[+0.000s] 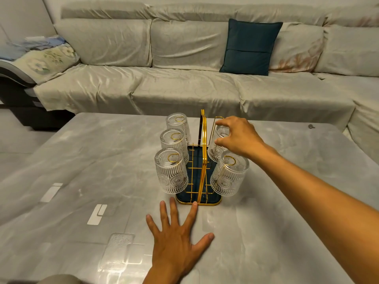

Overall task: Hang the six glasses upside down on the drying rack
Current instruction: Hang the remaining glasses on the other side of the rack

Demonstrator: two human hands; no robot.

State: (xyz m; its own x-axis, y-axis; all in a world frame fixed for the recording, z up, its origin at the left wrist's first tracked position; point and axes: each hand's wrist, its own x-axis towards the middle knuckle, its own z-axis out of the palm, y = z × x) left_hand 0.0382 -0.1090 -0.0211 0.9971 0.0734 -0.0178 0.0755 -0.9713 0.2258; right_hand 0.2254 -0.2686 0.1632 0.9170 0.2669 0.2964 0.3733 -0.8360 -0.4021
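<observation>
A gold wire drying rack (203, 160) with a dark blue tray base stands in the middle of the grey table. Three ribbed clear glasses hang upside down on its left pegs: the far one (178, 125), the middle one (174, 143) and the near one (171, 171). On the right side another glass (229, 174) hangs upside down on the near peg. My right hand (239, 136) grips the base of a further upside-down glass (217, 147) over the middle right peg. The far right peg (217, 118) is bare. My left hand (180, 234) lies flat on the table, fingertips touching the rack's front edge.
The grey marble-look table (82, 171) reaches the sofa. A beige covered sofa (184, 83) runs along the back with a dark teal cushion (249, 47). A floral cushion (45, 60) lies at the far left.
</observation>
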